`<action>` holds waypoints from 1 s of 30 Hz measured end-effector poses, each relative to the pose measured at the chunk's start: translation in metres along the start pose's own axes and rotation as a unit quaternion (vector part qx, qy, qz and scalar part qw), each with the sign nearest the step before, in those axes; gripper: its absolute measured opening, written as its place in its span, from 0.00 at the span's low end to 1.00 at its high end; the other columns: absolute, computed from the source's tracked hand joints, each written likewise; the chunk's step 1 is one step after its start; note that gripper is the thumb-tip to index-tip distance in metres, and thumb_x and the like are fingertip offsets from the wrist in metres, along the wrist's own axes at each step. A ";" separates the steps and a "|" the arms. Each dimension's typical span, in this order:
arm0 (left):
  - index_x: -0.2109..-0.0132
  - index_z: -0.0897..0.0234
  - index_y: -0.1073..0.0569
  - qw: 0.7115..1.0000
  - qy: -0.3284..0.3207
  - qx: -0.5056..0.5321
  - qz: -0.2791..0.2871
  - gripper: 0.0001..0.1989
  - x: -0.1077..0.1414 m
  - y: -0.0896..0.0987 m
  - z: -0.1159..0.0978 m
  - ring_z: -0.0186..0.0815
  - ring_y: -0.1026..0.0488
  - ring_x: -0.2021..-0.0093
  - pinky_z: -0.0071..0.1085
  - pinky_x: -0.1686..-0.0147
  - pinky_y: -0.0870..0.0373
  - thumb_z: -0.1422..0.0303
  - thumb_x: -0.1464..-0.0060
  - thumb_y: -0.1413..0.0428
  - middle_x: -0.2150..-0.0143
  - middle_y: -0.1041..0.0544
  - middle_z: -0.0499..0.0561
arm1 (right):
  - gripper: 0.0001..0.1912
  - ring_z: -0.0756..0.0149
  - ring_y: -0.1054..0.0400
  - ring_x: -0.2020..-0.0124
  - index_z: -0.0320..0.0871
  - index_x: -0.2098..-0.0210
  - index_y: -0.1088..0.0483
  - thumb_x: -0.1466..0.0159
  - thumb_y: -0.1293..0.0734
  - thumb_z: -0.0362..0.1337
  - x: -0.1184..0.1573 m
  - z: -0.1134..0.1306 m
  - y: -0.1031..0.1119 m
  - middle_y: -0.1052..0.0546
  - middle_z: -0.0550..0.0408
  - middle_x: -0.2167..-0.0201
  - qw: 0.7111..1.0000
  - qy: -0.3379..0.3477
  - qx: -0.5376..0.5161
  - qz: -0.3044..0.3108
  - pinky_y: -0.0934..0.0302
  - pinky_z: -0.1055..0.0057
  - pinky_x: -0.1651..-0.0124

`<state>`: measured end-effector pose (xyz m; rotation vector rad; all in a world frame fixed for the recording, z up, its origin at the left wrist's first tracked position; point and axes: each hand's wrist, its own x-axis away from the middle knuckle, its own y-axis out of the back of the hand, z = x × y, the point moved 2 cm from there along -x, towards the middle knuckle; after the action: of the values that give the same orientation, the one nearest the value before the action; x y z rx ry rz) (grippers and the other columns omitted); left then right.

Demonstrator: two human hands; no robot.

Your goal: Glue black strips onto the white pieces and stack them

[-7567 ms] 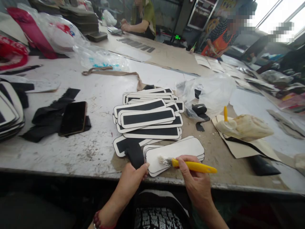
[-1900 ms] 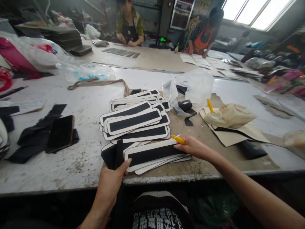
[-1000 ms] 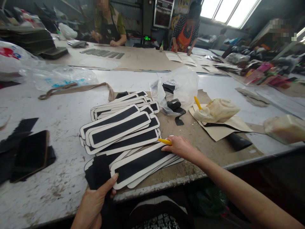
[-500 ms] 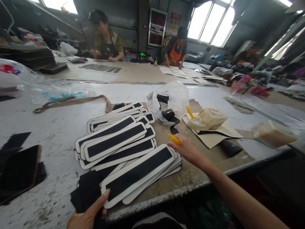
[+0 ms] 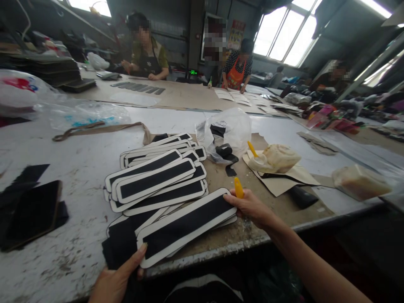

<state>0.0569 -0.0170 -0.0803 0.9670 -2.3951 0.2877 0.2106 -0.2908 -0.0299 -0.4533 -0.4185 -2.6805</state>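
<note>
My left hand [image 5: 121, 273] pinches the lower left end of a white-edged black strip [image 5: 186, 227] near the table's front edge. At the strip's upper right end, the thumb of my right hand [image 5: 252, 206] lies on top, and a yellow-handled tool [image 5: 238, 188] sticks up from the same hand. Similar strips lie under it, and a fanned pile of strips [image 5: 158, 181] sits behind. Black fabric pieces [image 5: 120, 244] are beside my left hand. A clear plastic bag [image 5: 236, 130] with black material stands beyond the pile.
Right of the bag, a wrapped whitish block [image 5: 280, 158] and another yellow handle [image 5: 251, 148] rest on beige sheets. A second block [image 5: 361, 181] is farther right. A dark phone-like slab [image 5: 33, 210] lies left. Across the table [image 5: 176, 118] are a person in an orange apron [image 5: 235, 71] and others.
My right hand has closed on the strip's right end, and its yellow handle now points more upright. The strip has shifted slightly, and the view has moved a little.
</note>
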 end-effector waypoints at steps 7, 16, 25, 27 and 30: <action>0.69 0.68 0.26 0.999 -0.031 -0.030 -0.002 0.23 0.009 -0.006 -0.001 0.30 0.37 0.81 0.26 0.80 0.38 0.53 0.65 0.32 0.78 0.29 0.46 | 0.21 0.70 0.43 0.80 0.44 0.80 0.37 0.44 0.37 0.54 0.011 0.008 -0.003 0.37 0.60 0.83 0.957 0.074 0.237 -0.148 0.48 0.72 0.76; 0.62 0.69 0.23 0.993 -0.095 -0.067 -0.034 0.17 0.004 0.001 -0.001 0.46 0.24 0.61 0.37 0.57 0.29 0.62 0.58 0.35 0.65 0.20 0.55 | 0.19 0.67 0.38 0.84 0.46 0.76 0.32 0.40 0.38 0.54 0.037 0.014 -0.019 0.31 0.59 0.85 0.920 0.173 0.301 -0.180 0.42 0.70 0.78; 0.60 0.68 0.24 0.991 -0.111 -0.070 -0.030 0.18 0.003 0.004 0.002 0.45 0.26 0.57 0.36 0.56 0.31 0.59 0.56 0.39 0.59 0.21 0.56 | 0.21 0.69 0.42 0.88 0.46 0.81 0.35 0.41 0.39 0.55 0.046 0.034 -0.027 0.36 0.61 0.89 0.888 0.221 0.341 -0.215 0.45 0.71 0.81; 0.57 0.69 0.25 0.993 -0.094 -0.073 -0.024 0.21 0.001 0.006 0.005 0.42 0.26 0.63 0.34 0.63 0.31 0.58 0.56 0.38 0.61 0.21 0.56 | 0.21 0.69 0.42 0.87 0.46 0.81 0.35 0.42 0.39 0.55 0.047 0.034 -0.027 0.36 0.60 0.88 0.892 0.205 0.339 -0.219 0.45 0.71 0.80; 0.56 0.70 0.25 0.997 -0.060 -0.044 0.002 0.26 -0.001 0.007 0.006 0.37 0.30 0.71 0.30 0.74 0.35 0.55 0.58 0.36 0.66 0.22 0.54 | 0.22 0.69 0.41 0.85 0.45 0.80 0.35 0.45 0.38 0.58 0.043 0.025 -0.020 0.36 0.60 0.87 0.921 0.135 0.305 -0.202 0.44 0.72 0.80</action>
<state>0.0495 -0.0139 -0.0860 0.9636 -2.4970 0.1286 0.1712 -0.2782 0.0041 0.2103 -1.3223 -2.7200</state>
